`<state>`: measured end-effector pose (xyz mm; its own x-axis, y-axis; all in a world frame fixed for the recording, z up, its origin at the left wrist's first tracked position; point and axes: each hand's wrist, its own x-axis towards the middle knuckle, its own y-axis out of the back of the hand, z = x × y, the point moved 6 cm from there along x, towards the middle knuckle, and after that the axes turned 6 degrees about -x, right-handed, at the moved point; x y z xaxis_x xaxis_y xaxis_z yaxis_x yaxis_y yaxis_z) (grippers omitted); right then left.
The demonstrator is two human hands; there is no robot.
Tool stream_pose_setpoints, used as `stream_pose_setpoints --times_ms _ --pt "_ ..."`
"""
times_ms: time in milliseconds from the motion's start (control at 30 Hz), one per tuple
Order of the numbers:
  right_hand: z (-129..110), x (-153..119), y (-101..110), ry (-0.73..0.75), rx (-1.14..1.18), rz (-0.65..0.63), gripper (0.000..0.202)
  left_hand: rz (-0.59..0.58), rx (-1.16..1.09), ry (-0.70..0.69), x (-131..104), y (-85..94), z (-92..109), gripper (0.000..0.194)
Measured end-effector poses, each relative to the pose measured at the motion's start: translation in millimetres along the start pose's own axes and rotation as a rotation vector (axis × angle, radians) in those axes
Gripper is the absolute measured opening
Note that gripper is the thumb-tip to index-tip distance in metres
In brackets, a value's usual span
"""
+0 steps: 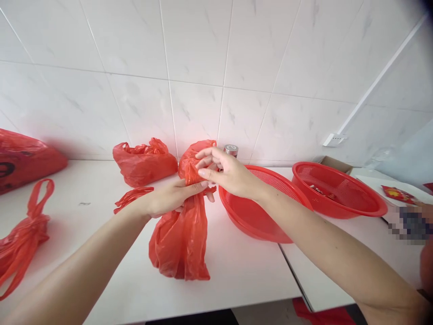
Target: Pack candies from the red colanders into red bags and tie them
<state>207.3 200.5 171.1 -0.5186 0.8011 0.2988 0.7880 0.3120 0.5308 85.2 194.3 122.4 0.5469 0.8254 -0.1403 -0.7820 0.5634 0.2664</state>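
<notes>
Red plastic bag (182,234), thin, glossy and crumpled, held upright over the white desk (237,271); bottom sagging onto the surface, neck bunched and twisted, one loose handle trailing left; left hand (172,198) clamped round the neck; right hand (223,171) pinching the puffed top, fingers partly spread; just right, touching nothing, a red mesh basket (257,225); behind, another knotted red bag (144,162).

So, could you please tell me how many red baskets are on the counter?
2: one basket just right of the hands, the other basket further right. Others may lie outside the view.
</notes>
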Motion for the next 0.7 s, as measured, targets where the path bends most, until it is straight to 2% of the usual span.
stream_pose_setpoints --times_ms 67,133,200,267,333,433,500,600,633,700 --pt "17 -7 -7 -0.040 0.026 -0.091 0.024 0.018 -0.053 0.008 0 2.3 -6 0.044" --pt "29 -12 -12 -0.077 0.075 -0.130 0.022 0.057 -0.104 0.011 1 5.1 -11 0.040" --pt "31 -18 -12 -0.080 0.086 -0.055 0.019 0.099 -0.135 0.013 3 8.1 -15 0.039" --pt "22 -27 -12 -0.048 0.070 0.045 0.014 0.104 -0.143 0.017 4 10.0 -16 0.040" --pt "7 -40 -16 -0.021 0.098 0.080 0.012 0.049 -0.149 -0.014 3 9.8 -12 0.038" --pt "-12 -55 -33 -0.004 0.177 -0.064 0.015 -0.097 -0.068 -0.106 -3 6.3 -2 0.029" --pt "-16 -56 -34 0.048 0.116 -0.049 0.013 -0.154 0.046 -0.134 -7 4.6 1 0.023" --pt "2 -44 -21 0.090 0.006 0.155 0.018 -0.130 0.190 -0.143 -8 4.7 0 0.015" --pt "13 -39 -20 0.060 0.003 0.176 0.023 -0.106 0.231 -0.161 -7 4.5 -1 0.013" --pt "39 -30 -27 -0.041 0.050 0.137 0.030 -0.032 0.330 -0.230 -6 4.0 -2 0.011"
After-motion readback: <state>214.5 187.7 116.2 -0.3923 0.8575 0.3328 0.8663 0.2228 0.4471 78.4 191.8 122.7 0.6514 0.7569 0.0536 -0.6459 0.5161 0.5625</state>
